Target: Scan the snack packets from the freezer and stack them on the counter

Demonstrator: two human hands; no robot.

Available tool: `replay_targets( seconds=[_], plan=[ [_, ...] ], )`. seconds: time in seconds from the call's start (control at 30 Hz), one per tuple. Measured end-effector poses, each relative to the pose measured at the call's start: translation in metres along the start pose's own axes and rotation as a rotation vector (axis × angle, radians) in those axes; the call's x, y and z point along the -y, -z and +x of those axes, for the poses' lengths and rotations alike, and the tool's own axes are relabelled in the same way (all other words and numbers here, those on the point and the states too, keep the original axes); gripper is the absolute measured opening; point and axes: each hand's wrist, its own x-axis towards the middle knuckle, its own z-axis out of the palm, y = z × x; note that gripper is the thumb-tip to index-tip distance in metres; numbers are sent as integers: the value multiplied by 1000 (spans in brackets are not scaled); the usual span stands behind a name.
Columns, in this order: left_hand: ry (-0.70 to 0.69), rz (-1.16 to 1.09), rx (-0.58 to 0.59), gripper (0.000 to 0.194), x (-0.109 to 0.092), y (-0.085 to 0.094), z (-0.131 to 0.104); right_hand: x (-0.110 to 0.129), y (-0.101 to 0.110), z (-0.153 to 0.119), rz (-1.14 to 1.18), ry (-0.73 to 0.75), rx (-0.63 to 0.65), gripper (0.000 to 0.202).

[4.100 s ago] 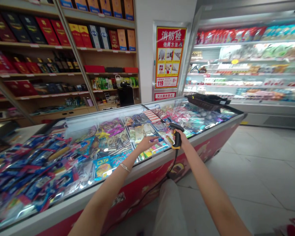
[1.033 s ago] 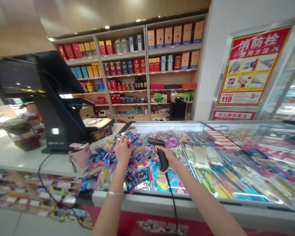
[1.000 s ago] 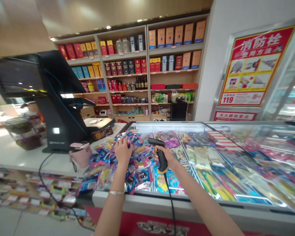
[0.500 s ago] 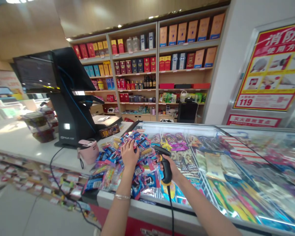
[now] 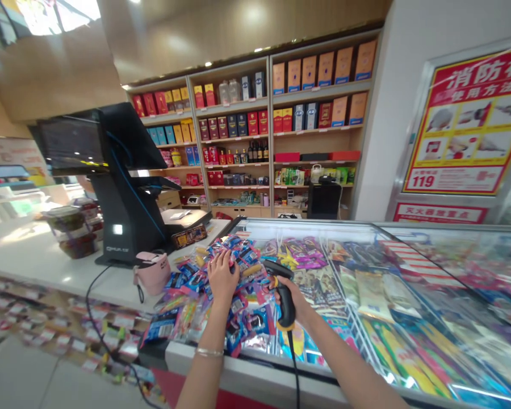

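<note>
In my right hand (image 5: 293,301) is a black and yellow barcode scanner (image 5: 286,301), its head tilted to the left and its cable hanging over the freezer edge. My left hand (image 5: 222,275), with a bracelet on the wrist, rests on a heap of small snack packets (image 5: 258,321) in blue, red and clear wrapping. Its fingers are curled over a packet, which they mostly hide. The heap lies on the glass top of a chest freezer (image 5: 208,355), and the scanner's head points towards the packets by my left hand.
Left of the heap, a pink cup (image 5: 152,275) stands on the white counter (image 5: 111,289) beside a black checkout terminal (image 5: 125,221). Stacked plastic tubs (image 5: 74,233) are farther left. A black cable (image 5: 94,315) hangs down the counter front. Boxed bottles fill the shelves (image 5: 238,142) behind.
The view has tilted slightly upward, so the surroundings sit lower in the picture. Both hands keep nearly the same place over the packets, and the scanner stays in my right hand.
</note>
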Motion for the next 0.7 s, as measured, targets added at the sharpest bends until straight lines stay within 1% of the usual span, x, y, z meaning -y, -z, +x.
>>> replay_targets(
  seconds=[0.1, 0.17, 0.27, 0.37, 0.47, 0.53, 0.6, 0.7],
  plan=[
    [-3, 21, -27, 43, -3, -1, 2, 4, -3, -4, -33, 39, -13, 32],
    [-13, 48, -52, 43, -9, 2, 6, 10, -5, -9, -43, 79, -14, 33],
    [-64, 73, -64, 43, -26, 10, 14, 27, -6, -21, -20, 121, 14, 32],
    [-137, 47, -46, 41, -49, 22, 22, 54, 1, -40, -28, 157, 12, 30],
    [-194, -10, -40, 39, -78, 29, 24, 84, 19, -66, -101, 192, -45, 29],
    [-225, -59, -34, 39, -101, 28, 19, 104, 36, -88, -159, 235, -84, 28],
    [-260, -112, -14, 39, -127, 21, 9, 121, 56, -111, -197, 295, -134, 29],
    [-324, -187, 45, 39, -169, 1, -11, 142, 90, -148, -244, 349, -221, 31]
  ],
)
